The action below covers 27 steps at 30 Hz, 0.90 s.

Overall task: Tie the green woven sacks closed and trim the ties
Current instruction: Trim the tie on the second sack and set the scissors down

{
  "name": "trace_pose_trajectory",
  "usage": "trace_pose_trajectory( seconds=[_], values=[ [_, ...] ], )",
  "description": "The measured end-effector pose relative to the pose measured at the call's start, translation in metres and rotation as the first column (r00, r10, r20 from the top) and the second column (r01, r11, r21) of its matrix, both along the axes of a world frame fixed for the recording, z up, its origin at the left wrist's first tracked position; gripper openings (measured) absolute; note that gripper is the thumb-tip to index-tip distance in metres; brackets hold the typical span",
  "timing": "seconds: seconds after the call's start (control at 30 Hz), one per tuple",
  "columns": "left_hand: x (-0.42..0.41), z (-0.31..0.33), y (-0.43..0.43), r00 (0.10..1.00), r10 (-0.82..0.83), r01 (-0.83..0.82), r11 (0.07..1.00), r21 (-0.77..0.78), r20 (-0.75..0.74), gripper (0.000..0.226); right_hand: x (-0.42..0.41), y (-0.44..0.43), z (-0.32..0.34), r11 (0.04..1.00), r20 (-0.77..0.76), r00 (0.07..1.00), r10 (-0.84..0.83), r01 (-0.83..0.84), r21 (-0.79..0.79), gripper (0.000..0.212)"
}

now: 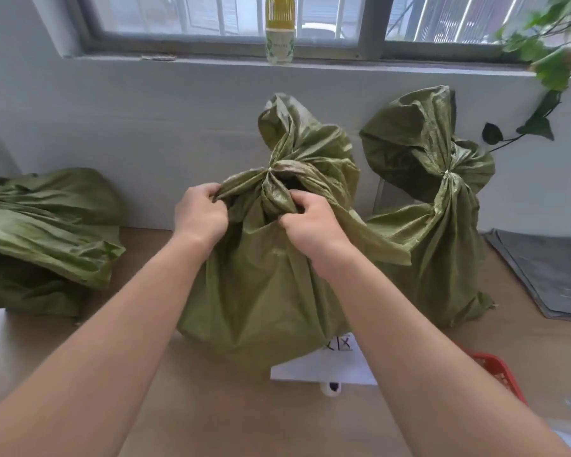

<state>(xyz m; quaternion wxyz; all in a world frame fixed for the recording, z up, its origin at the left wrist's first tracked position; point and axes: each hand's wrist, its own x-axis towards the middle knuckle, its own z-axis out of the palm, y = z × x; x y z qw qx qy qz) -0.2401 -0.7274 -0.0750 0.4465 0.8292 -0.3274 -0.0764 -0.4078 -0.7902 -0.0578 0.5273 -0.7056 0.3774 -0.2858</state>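
A limp heap of green woven sacks (47, 225) lies at the left of the wooden table (211, 407). The left hand (198, 214) grips bunched fabric at the neck of the upright middle green woven sack (261, 291), which half covers a white paper sheet (323, 367). The right hand (307, 222) clutches folds beside it. Just right stands a tied green sack (435, 225).

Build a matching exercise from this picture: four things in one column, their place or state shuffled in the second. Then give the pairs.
1. middle sack
2. right sack
3. left sack
4. bottle

A. stands on the window sill
B. lies flat on the table
C. neck cinched by a pale tie
D. folds gripped by the left hand and right hand

Pairs: 1-D, 2-C, 3-B, 4-A.
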Motion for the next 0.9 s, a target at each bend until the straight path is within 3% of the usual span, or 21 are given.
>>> trace_pose_trajectory(
  seconds=[0.13,0.23,0.33,0.43,0.5,0.63,0.9],
  values=[
    [0.04,0.006,-0.062,0.994,0.059,-0.076,0.978,-0.197,-0.092,0.025,0.044,-0.064,0.003,0.999,0.09,0.996,-0.009,0.012,-0.03,0.032],
    [0.053,-0.015,-0.102,0.963,-0.109,0.051,0.971,-0.232,-0.248,0.045,0.07,-0.117,-0.02,0.986,0.006,0.99,-0.138,0.138,-0.094,0.021],
    [0.05,-0.064,-0.119,0.907,-0.306,0.306,0.951,-0.046,-0.291,0.065,0.076,-0.152,-0.063,0.948,-0.141,0.94,-0.309,0.294,-0.121,0.028],
    [0.051,-0.115,-0.123,0.884,-0.39,0.433,0.89,0.142,-0.257,0.057,0.072,-0.169,-0.1,0.919,-0.143,0.908,-0.394,0.387,-0.076,0.034],
    [0.053,-0.133,-0.124,0.889,-0.394,0.434,0.887,0.157,-0.233,0.055,0.069,-0.169,-0.114,0.915,-0.121,0.907,-0.404,0.4,-0.051,0.04],
    [0.053,-0.139,-0.118,0.909,-0.393,0.401,0.915,0.037,-0.137,0.059,0.06,-0.155,-0.122,0.909,-0.083,0.907,-0.413,0.406,-0.096,0.056],
    [0.013,-0.075,-0.074,0.922,-0.352,0.337,0.934,-0.117,-0.162,0.057,0.032,-0.093,-0.066,0.903,-0.023,0.904,-0.427,0.427,0.04,0.08]
  ],
)
